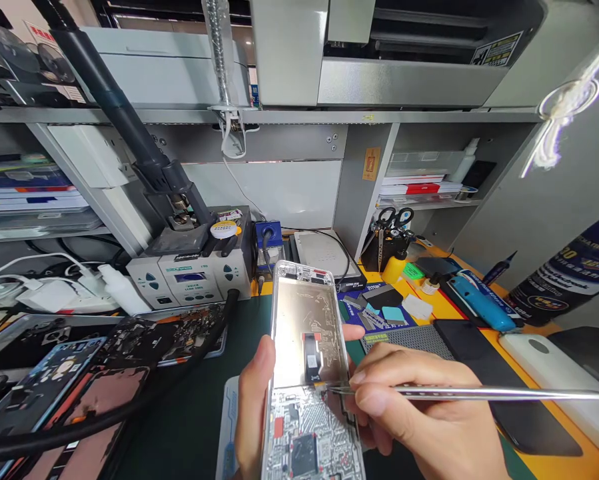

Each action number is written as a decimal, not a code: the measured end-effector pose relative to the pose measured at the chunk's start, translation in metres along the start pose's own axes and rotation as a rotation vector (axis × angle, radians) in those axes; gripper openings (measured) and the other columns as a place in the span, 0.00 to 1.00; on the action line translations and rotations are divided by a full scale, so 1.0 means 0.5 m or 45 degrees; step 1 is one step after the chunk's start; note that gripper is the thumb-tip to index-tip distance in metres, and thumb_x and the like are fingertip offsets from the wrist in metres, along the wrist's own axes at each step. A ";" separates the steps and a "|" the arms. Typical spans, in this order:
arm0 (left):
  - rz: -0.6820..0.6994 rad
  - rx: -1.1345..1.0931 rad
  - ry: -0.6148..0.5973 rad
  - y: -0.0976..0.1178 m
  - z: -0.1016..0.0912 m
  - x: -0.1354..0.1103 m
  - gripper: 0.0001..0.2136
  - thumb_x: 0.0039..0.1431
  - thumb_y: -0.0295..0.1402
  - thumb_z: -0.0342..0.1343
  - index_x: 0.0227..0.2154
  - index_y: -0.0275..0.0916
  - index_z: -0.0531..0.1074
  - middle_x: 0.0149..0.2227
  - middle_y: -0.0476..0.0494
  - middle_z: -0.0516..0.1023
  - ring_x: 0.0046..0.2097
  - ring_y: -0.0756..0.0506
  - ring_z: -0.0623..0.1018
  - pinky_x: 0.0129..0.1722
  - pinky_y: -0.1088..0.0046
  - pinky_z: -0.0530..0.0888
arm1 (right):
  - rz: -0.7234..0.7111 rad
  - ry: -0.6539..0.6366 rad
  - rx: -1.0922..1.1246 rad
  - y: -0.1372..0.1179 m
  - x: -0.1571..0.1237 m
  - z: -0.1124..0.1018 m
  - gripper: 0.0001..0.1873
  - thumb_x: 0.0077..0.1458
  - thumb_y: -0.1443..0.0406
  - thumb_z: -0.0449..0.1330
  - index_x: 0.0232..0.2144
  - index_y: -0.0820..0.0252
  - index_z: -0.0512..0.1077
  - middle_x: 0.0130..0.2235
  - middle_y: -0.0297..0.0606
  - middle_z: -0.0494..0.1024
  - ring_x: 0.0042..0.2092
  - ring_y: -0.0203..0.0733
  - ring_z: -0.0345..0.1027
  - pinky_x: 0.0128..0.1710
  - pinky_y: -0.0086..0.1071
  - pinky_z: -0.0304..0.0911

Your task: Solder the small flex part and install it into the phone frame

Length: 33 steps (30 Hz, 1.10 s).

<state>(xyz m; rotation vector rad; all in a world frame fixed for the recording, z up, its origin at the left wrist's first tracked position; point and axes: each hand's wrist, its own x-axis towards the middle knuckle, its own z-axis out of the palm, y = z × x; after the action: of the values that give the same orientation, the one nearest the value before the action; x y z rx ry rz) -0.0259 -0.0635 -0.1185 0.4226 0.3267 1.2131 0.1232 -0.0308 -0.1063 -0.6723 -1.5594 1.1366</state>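
My left hand (pixel 252 407) grips an opened phone (pixel 306 373) upright by its edges; its back is off and bare metal frame and circuit boards show. My right hand (pixel 419 413) pinches silver tweezers (pixel 479 393), whose tips touch the phone's inside near a black flex part at its middle. The tweezers' long shaft runs out to the right. Both hands hover above a dark green mat (pixel 189 413).
Several dismantled phones (pixel 79 380) lie at the left with a thick black hose (pixel 129 407) across them. A soldering station (pixel 194 267) stands behind. At the right are an orange mat (pixel 479 333), a blue tool (pixel 482 303), a black phone (pixel 479 347), scissors (pixel 394 220) and shelves.
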 end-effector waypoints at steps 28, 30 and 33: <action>-0.045 -0.165 -0.015 -0.005 0.004 0.009 0.35 0.53 0.62 0.56 0.49 0.34 0.80 0.29 0.40 0.76 0.30 0.40 0.77 0.34 0.65 0.67 | -0.012 -0.001 0.065 0.005 -0.001 0.004 0.06 0.54 0.71 0.70 0.30 0.55 0.85 0.27 0.36 0.83 0.19 0.32 0.70 0.15 0.22 0.65; -0.043 -0.137 -0.080 -0.005 0.001 0.010 0.34 0.55 0.62 0.53 0.49 0.36 0.80 0.29 0.39 0.77 0.29 0.40 0.77 0.35 0.63 0.69 | -0.023 -0.008 0.079 0.005 -0.001 0.004 0.07 0.54 0.71 0.70 0.31 0.53 0.85 0.27 0.35 0.83 0.19 0.31 0.70 0.15 0.21 0.65; -0.041 -0.140 -0.036 -0.006 0.002 0.009 0.36 0.55 0.62 0.54 0.49 0.34 0.80 0.29 0.38 0.77 0.28 0.41 0.76 0.35 0.62 0.69 | -0.021 -0.022 0.063 0.004 -0.001 0.004 0.07 0.54 0.71 0.70 0.31 0.53 0.85 0.27 0.34 0.83 0.20 0.31 0.69 0.16 0.20 0.65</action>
<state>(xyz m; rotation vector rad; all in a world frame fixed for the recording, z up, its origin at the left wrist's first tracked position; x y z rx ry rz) -0.0215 -0.0600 -0.1190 0.3381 0.2403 1.1865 0.1212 -0.0309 -0.1083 -0.6174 -1.5437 1.1679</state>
